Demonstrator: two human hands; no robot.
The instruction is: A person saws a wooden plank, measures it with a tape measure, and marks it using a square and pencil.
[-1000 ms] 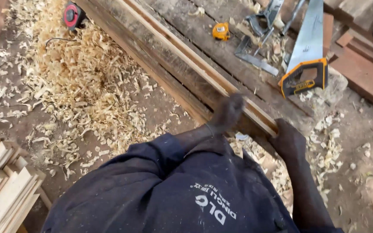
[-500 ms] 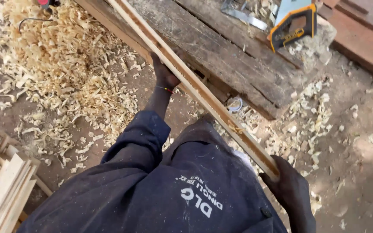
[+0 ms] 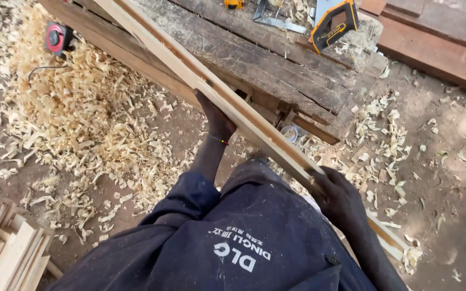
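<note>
A long pale wooden strip [image 3: 190, 75] runs diagonally from the upper left to the lower right, alongside the edge of a rough dark plank workbench [image 3: 276, 59]. My left hand [image 3: 217, 121] grips the strip from underneath near its middle. My right hand [image 3: 335, 194] is wrapped around the strip further down, near my hip. The strip's lower end continues behind my right forearm. I wear a dark blue work garment with white print.
Wood shavings [image 3: 87, 118] cover the dirt floor at left. A red tape measure [image 3: 56, 37] lies there. On the bench lie a handsaw with a yellow-black handle [image 3: 335, 21], a metal square [image 3: 281, 22] and a small yellow tool [image 3: 234, 4]. Stacked pale slats [image 3: 6, 248] sit bottom left; reddish boards [image 3: 438, 37] upper right.
The view has shifted and the strip sits a little higher and further right; my left hand holds it near the middle, my right hand has come up along it.
</note>
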